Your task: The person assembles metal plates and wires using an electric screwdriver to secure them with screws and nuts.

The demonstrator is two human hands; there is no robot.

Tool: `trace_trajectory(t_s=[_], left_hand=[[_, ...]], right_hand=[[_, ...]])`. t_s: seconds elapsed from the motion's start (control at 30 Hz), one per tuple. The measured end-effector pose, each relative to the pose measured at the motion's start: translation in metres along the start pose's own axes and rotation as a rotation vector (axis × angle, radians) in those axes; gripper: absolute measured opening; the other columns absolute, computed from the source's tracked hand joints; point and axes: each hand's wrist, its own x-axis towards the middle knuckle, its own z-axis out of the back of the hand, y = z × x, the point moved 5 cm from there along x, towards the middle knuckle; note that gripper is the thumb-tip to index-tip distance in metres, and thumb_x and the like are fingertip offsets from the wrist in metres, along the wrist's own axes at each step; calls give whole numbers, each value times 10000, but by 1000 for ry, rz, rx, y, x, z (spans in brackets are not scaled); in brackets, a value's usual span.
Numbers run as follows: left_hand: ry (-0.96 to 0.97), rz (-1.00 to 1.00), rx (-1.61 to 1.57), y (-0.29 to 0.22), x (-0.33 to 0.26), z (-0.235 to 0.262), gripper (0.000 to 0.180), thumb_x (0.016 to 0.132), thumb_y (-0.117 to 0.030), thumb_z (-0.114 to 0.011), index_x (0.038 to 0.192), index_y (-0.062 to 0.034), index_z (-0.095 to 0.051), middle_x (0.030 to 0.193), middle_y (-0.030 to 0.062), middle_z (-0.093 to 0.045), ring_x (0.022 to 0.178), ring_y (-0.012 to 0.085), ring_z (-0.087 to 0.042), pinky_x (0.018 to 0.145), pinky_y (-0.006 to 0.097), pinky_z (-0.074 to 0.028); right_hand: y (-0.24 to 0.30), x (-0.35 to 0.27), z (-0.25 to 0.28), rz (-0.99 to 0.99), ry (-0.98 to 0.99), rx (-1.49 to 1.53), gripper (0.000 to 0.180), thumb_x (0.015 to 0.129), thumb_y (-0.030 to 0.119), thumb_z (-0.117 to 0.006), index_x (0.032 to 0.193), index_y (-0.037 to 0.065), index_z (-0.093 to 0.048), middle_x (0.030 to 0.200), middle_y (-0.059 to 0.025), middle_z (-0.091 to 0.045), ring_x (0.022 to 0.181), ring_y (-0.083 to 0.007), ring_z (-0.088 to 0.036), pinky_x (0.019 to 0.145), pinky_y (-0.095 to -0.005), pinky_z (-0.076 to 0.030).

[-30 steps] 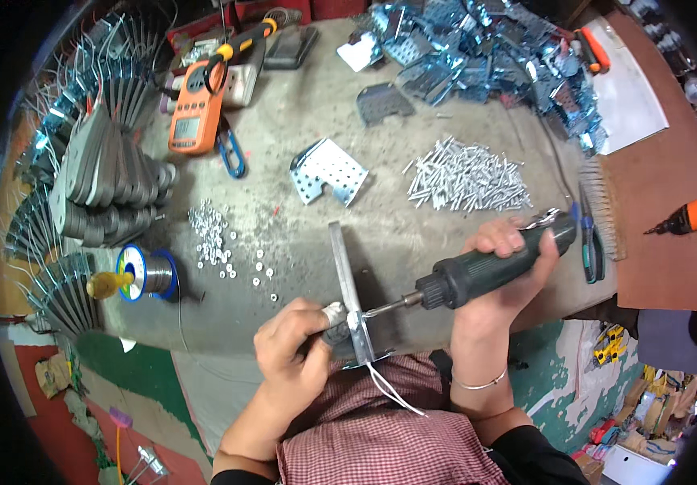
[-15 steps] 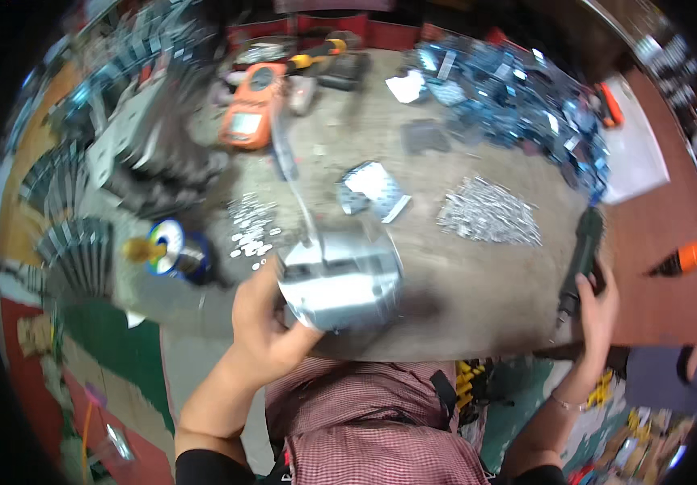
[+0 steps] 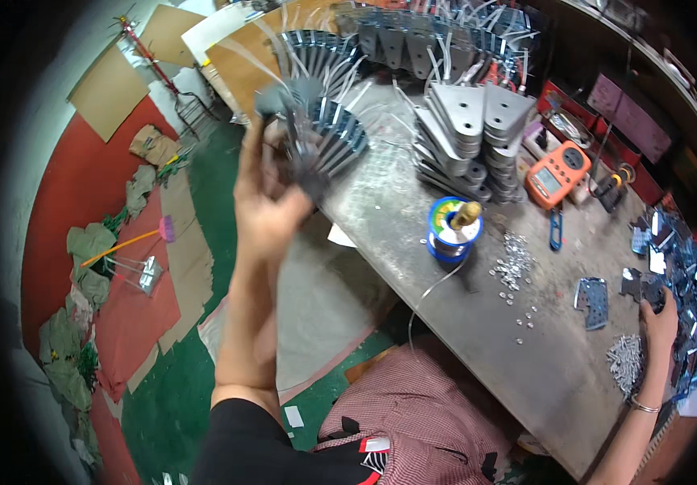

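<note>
My left hand (image 3: 264, 214) is raised at the table's far left corner, thumb and fingers around a grey metal part (image 3: 304, 149) smeared by motion. Right behind that part stands a fanned row of dark metal pieces (image 3: 339, 133) with white leads. At the far right, my right hand (image 3: 661, 325) has its fingertips closed on a small dark plate (image 3: 652, 289) at the edge of a heap of shiny bluish plates (image 3: 692, 283). A heap of small silver screws or rivets (image 3: 625, 361) lies beside that wrist. A single perforated plate (image 3: 591, 303) lies left of it.
Stacked grey brackets (image 3: 458, 121) stand behind a blue solder wire spool (image 3: 452, 230). An orange multimeter (image 3: 559, 174) lies farther right, with small silver bits (image 3: 513, 263) in front. The table edge (image 3: 413, 311) runs diagonally; a broom (image 3: 122, 246) lies on the floor at left.
The view has swung left. My left hand has carried the metal part to the fanned rows. My right hand has left the dark power screwdriver and moved to the plate heap.
</note>
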Motion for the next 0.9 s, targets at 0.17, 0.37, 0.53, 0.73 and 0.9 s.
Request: trace_trajectory(t_s=[0.17,0.37,0.53,0.73,0.9], left_hand=[[-98,-134,505,37,55,70,730,773,28,-635,1416,-65,-302,1278,121,-488,1118,212,-535,934,321,-449],[-47,-155,964,68,50,75,799,742,49,-628,1437,-135,-280,1270,118,-501,1102,199,-557,882,302,-479],[29,-94,865,87,42,86,933,715,53,-627,1474,-154,-125,1247,190,-536,1006,212,-625,855,293,-482],[-33,-38,756,87,41,84,953,704,51,-635,1473,-175,-118,1296,218,-500,979,224,-642,824,301,-503],[-63,-23,771,86,36,85,956,679,9,-689,1461,-117,-154,1285,196,-497,1105,268,-565,910,336,-464]], right_hand=[[17,2,1,-40,-127,-26,421,826,313,-627,1164,70,-559,1143,-151,-571,1025,-338,-563,881,-377,-434],[-14,-20,31,-74,-254,400,388,911,322,-549,1129,2,-582,1112,-108,-599,1013,-202,-554,891,-308,-418],[-3,-66,43,-199,-230,756,363,951,317,-480,1140,20,-572,1108,-69,-577,986,-171,-542,858,-292,-431],[31,-102,51,-173,-186,874,359,966,310,-447,1151,21,-553,1072,-70,-556,944,-153,-532,820,-287,-437],[48,-144,51,-314,-331,941,334,973,282,-446,1091,-16,-540,1006,-78,-548,921,-152,-512,817,-272,-420]])
